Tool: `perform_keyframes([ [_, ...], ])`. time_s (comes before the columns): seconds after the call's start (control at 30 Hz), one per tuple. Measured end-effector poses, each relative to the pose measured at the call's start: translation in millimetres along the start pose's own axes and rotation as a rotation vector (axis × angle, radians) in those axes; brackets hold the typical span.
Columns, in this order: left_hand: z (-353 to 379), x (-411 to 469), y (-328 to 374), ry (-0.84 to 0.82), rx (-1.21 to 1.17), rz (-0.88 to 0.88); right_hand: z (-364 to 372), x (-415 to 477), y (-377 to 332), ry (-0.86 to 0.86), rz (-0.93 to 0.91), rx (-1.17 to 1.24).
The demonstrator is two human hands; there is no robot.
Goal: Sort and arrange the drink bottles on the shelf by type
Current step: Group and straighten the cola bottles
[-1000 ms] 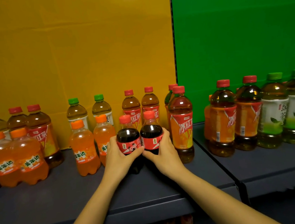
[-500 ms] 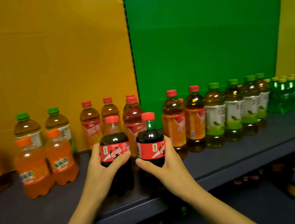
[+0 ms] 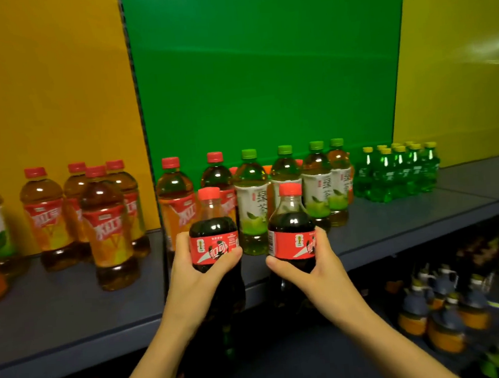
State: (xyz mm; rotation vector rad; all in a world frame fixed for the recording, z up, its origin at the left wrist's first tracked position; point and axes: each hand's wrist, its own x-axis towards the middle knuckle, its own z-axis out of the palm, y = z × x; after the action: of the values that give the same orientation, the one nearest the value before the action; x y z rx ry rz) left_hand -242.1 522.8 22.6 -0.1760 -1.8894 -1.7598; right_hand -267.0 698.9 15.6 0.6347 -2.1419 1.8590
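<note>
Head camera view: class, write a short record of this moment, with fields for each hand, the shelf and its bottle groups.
Left hand: grips left cola bottle, upright
Right hand: grips right cola bottle, upright
Cola position: apart, in front of the shelf edge
Red-capped tea bottles: on shelf, left and centre
Green-capped tea bottles: on shelf, centre
Small green bottles: clustered, far right

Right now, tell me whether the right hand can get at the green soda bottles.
Probably not yet: the right hand grips a cola bottle. The green soda bottles stand farther right, with bare shelf before them.
</note>
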Motion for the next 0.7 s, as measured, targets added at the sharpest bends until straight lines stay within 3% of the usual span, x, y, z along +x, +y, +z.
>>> perform_keyframes([
  [0.33,107,4,-11,-0.021,0.033,-0.012,-98,6,25,0.060,0.007,-0.037],
  [0.7,179,55,-43,-0.058,0.058,0.031,-154,66,61,0.096,-0.012,-0.079],
])
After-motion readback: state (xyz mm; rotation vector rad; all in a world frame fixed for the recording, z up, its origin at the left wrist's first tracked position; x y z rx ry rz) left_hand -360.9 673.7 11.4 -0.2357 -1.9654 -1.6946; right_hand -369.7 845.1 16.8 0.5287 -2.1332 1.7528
